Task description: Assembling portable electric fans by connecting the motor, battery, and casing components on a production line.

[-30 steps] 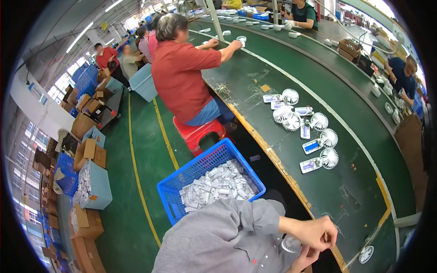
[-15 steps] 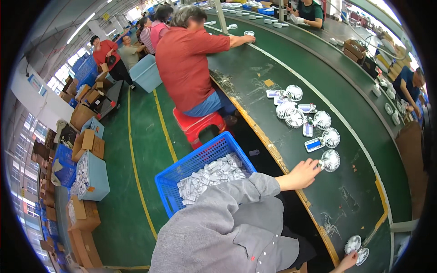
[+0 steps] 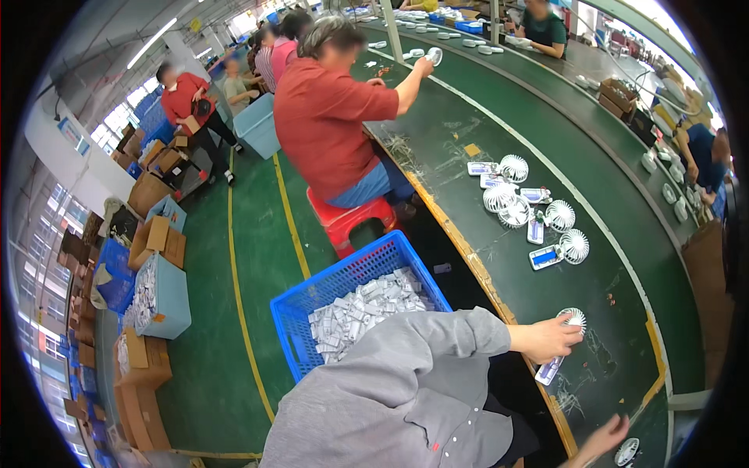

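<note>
My left hand [image 3: 548, 341] is closed over a small white hand-held fan [image 3: 574, 317] at the table edge. The fan's round grille shows beyond my fingers, and its handle [image 3: 548, 372] below them. At the lower right, my right hand [image 3: 607, 437] is held with fingers apart and nothing in them. Beside it lies another white fan head [image 3: 626, 452], partly cut off by the rim of the view. Several similar fans [image 3: 575, 246] lie further up the table, some with open handles showing blue parts inside.
A blue basket [image 3: 290, 312] full of small white plastic parts stands left of my lap. Beyond it, a person in red [image 3: 331, 117] sits on a red stool [image 3: 343, 226], holding a fan. The green conveyor belt [image 3: 593, 168] runs along the table's far side. Boxes [image 3: 156, 242] line the left.
My left hand has drawn a fan nearer along the table edge. My right hand has let go of the fans at lower right. The seated person has lifted a fan.
</note>
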A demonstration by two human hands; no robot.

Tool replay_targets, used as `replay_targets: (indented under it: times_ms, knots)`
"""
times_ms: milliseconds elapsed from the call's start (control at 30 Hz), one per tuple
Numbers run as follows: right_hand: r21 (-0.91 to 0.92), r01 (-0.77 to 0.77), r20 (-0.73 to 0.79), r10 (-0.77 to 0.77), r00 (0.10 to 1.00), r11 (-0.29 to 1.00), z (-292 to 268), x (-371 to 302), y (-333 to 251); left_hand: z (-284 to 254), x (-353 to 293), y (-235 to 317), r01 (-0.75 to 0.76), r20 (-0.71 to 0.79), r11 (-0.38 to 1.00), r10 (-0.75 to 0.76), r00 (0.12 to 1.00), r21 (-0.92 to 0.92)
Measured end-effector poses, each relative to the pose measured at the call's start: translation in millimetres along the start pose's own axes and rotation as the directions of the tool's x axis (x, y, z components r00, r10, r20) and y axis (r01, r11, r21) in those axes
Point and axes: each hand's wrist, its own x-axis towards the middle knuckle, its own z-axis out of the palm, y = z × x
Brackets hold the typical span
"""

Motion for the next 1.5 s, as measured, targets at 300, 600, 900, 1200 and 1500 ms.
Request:
replay_targets:
  times_ms: [300,600,900,1200,1500]
  knots:
    - [0.087,0.236,0.510,-0.247,0.824,0.968,81.0,-111.9,-221.6,6.4,5.9,27.9,-0.136,0.220,0.989,0.120,0.968,0.056]
    - [0.165,0.062,0.450,-0.131,0.883,0.984,78.2,-137.5,-206.4,-11.5,5.6,44.6,0.002,0.142,0.993,0.015,0.990,-0.121]
    - [0.228,0.053,0.123,-0.083,0.989,0.972,43.0,-124.7,-239.1,-66.4,42.9,71.5,0.361,0.165,0.547,-0.374,0.913,-0.755]
    - [0.561,-0.312,0.513,-0.026,0.858,0.766,-11.2,-122.3,-218.9,-86.8,61.6,85.8,0.001,-0.096,0.597,-0.131,0.987,-0.803]
    - [0.526,-0.799,0.840,-0.030,0.542,0.291,-79.0,-119.4,-239.9,-81.1,49.4,109.4,0.048,0.064,0.223,0.066,0.996,-0.974]
